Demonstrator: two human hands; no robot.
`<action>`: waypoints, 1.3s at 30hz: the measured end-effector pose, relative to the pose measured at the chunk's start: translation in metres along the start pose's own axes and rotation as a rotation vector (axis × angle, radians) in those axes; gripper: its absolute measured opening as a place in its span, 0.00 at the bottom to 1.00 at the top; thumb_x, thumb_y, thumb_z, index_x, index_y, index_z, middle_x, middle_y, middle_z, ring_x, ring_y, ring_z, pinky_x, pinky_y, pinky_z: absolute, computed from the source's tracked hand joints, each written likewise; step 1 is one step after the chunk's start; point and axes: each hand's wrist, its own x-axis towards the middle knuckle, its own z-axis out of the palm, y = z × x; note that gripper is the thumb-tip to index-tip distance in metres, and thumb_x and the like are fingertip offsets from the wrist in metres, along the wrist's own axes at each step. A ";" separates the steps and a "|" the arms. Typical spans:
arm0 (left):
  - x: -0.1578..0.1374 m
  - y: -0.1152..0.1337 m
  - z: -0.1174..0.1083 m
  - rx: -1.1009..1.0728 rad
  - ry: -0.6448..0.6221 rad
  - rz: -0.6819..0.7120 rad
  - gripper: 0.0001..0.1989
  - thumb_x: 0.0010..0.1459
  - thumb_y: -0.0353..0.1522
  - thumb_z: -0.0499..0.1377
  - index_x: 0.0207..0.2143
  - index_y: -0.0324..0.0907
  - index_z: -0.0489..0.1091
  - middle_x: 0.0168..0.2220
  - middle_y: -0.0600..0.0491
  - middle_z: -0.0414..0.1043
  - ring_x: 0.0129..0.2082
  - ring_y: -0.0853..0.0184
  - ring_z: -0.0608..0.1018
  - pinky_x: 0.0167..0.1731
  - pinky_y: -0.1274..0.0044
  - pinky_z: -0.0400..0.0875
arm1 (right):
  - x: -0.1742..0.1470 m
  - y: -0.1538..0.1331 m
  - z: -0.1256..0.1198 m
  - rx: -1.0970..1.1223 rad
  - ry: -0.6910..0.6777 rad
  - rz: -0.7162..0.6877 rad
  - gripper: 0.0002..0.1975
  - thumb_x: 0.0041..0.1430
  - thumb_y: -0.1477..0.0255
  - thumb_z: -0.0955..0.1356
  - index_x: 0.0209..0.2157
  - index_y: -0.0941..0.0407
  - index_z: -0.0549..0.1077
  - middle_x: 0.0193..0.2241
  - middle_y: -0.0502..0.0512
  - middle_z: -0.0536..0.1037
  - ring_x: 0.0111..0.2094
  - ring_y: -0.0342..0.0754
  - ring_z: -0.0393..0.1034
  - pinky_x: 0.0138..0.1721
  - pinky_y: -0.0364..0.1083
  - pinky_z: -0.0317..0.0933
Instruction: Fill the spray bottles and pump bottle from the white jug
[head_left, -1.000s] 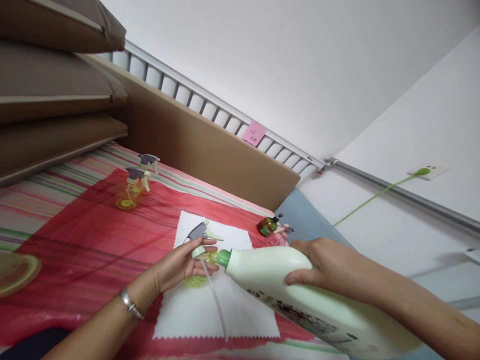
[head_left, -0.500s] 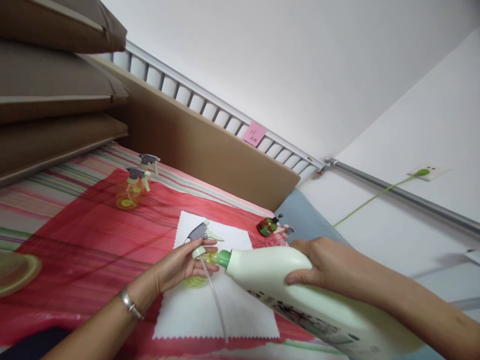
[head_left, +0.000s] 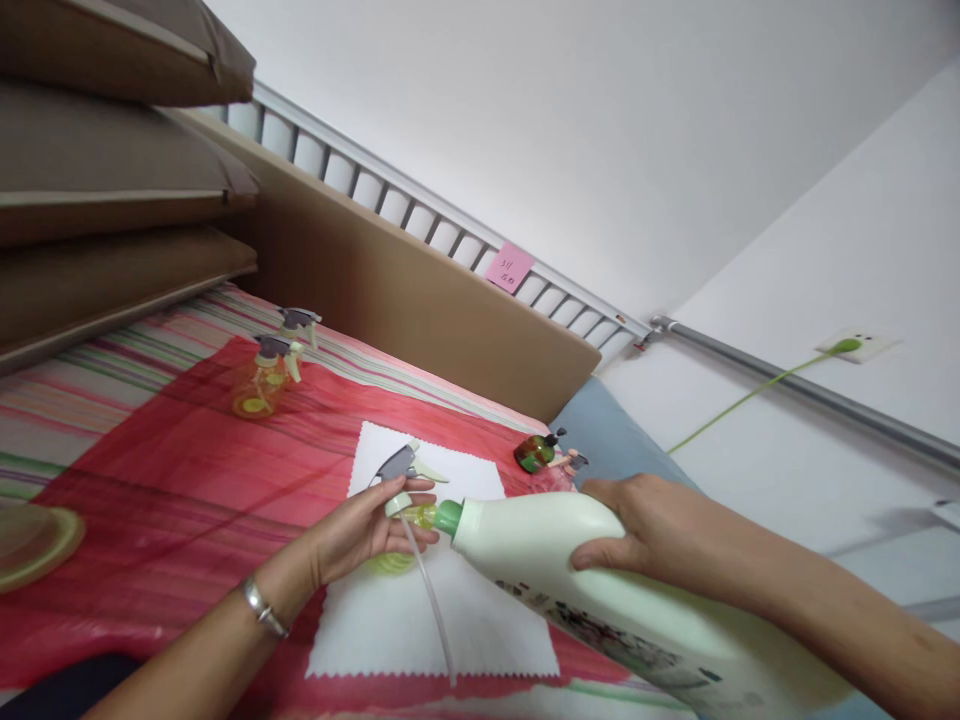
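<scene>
My left hand (head_left: 375, 525) holds a grey and white trigger spray head (head_left: 399, 468) between thumb and fingers, its clear dip tube (head_left: 431, 600) hanging down. Its other fingers are beside the neck of a small yellowish bottle (head_left: 394, 562); whether they grip it I cannot tell. My right hand (head_left: 630, 530) is wrapped round a large pale green bottle (head_left: 555, 545), tilted nearly on its side. The big bottle's green spout (head_left: 448, 518) meets the small bottle's mouth. Beneath lies a white sheet with zigzag edges (head_left: 502, 620).
Orange spray bottles (head_left: 259, 390) stand at the back left. A brown bottle (head_left: 534, 453) and a pink spray bottle (head_left: 559, 472) are at the right. A yellowish round dish (head_left: 37, 545) sits at the left edge. A brown board (head_left: 420, 290) and stacked cushions (head_left: 112, 150) border the cloth.
</scene>
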 end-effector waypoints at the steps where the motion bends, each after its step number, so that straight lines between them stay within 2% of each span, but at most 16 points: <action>1: 0.000 0.000 0.000 -0.001 0.001 -0.001 0.21 0.58 0.43 0.50 0.49 0.39 0.63 0.55 0.41 0.62 0.41 0.55 0.77 0.42 0.68 0.69 | 0.000 -0.001 -0.001 0.001 -0.003 0.001 0.18 0.46 0.53 0.67 0.32 0.52 0.73 0.29 0.55 0.77 0.29 0.53 0.70 0.25 0.44 0.55; 6: 0.001 0.000 0.000 0.001 0.001 0.004 0.21 0.58 0.42 0.50 0.49 0.39 0.63 0.55 0.41 0.62 0.41 0.55 0.77 0.42 0.68 0.70 | 0.002 -0.001 0.000 -0.017 0.011 0.017 0.19 0.46 0.52 0.67 0.32 0.52 0.73 0.29 0.55 0.77 0.29 0.53 0.70 0.25 0.44 0.56; 9: 0.000 0.002 0.000 0.009 0.019 0.004 0.20 0.59 0.42 0.49 0.48 0.39 0.64 0.55 0.42 0.62 0.41 0.55 0.77 0.42 0.67 0.70 | 0.002 0.006 0.011 0.010 0.027 0.029 0.21 0.45 0.50 0.66 0.32 0.52 0.73 0.29 0.55 0.77 0.29 0.54 0.71 0.25 0.44 0.57; 14: -0.002 0.007 0.000 0.023 0.060 0.010 0.20 0.59 0.42 0.49 0.48 0.39 0.64 0.53 0.42 0.64 0.40 0.56 0.78 0.44 0.67 0.69 | 0.000 0.019 0.048 0.195 0.072 0.051 0.21 0.47 0.51 0.65 0.35 0.52 0.73 0.30 0.54 0.78 0.31 0.53 0.72 0.29 0.44 0.61; 18: -0.003 0.009 -0.001 0.020 0.073 0.022 0.20 0.59 0.42 0.50 0.48 0.39 0.64 0.52 0.42 0.65 0.39 0.57 0.78 0.43 0.67 0.70 | -0.003 0.026 0.088 0.408 0.152 0.024 0.17 0.48 0.55 0.66 0.35 0.51 0.73 0.35 0.50 0.79 0.36 0.52 0.72 0.36 0.43 0.63; 20: -0.003 0.010 -0.001 0.014 0.070 0.023 0.19 0.59 0.41 0.50 0.48 0.39 0.64 0.52 0.41 0.65 0.39 0.57 0.78 0.41 0.68 0.71 | -0.004 0.033 0.109 0.484 0.215 0.066 0.17 0.47 0.55 0.67 0.34 0.51 0.74 0.35 0.50 0.79 0.36 0.52 0.72 0.36 0.44 0.63; 23: -0.003 0.010 -0.002 0.008 0.052 0.024 0.20 0.58 0.42 0.50 0.48 0.39 0.64 0.53 0.40 0.64 0.39 0.57 0.78 0.39 0.69 0.72 | -0.007 0.049 0.135 0.586 0.311 0.206 0.19 0.46 0.54 0.66 0.34 0.53 0.75 0.26 0.50 0.79 0.28 0.52 0.72 0.30 0.45 0.63; 25: -0.003 0.011 -0.003 0.012 0.045 0.022 0.22 0.58 0.43 0.50 0.50 0.40 0.63 0.53 0.40 0.64 0.39 0.56 0.78 0.37 0.68 0.73 | -0.006 0.059 0.146 0.663 0.360 0.291 0.20 0.46 0.54 0.65 0.34 0.54 0.75 0.17 0.48 0.75 0.20 0.50 0.68 0.25 0.45 0.61; 27: -0.003 0.012 -0.004 0.023 0.045 0.016 0.22 0.58 0.43 0.50 0.50 0.41 0.63 0.53 0.40 0.63 0.37 0.56 0.78 0.36 0.67 0.73 | 0.000 0.064 0.153 0.751 0.425 0.341 0.21 0.46 0.54 0.65 0.33 0.56 0.74 0.12 0.46 0.70 0.17 0.47 0.64 0.22 0.44 0.59; 30: -0.003 0.015 -0.006 0.037 0.040 0.015 0.22 0.58 0.43 0.49 0.51 0.42 0.63 0.55 0.40 0.61 0.35 0.58 0.79 0.34 0.66 0.74 | 0.023 0.062 0.156 0.857 0.581 0.387 0.19 0.46 0.55 0.66 0.30 0.57 0.73 0.12 0.45 0.67 0.18 0.46 0.62 0.22 0.44 0.58; 35: -0.005 0.022 -0.009 0.068 0.042 0.053 0.21 0.59 0.43 0.47 0.51 0.44 0.64 0.58 0.42 0.58 0.35 0.58 0.79 0.34 0.66 0.73 | 0.094 0.040 0.159 1.132 0.898 0.361 0.19 0.44 0.57 0.69 0.32 0.58 0.72 0.22 0.50 0.73 0.24 0.47 0.65 0.26 0.43 0.58; 39: -0.008 0.034 -0.012 0.067 0.069 0.122 0.22 0.60 0.42 0.46 0.51 0.43 0.64 0.56 0.43 0.61 0.36 0.58 0.78 0.36 0.66 0.72 | 0.157 0.020 0.160 1.224 0.995 0.351 0.22 0.44 0.55 0.68 0.34 0.59 0.70 0.27 0.52 0.74 0.27 0.47 0.66 0.28 0.43 0.59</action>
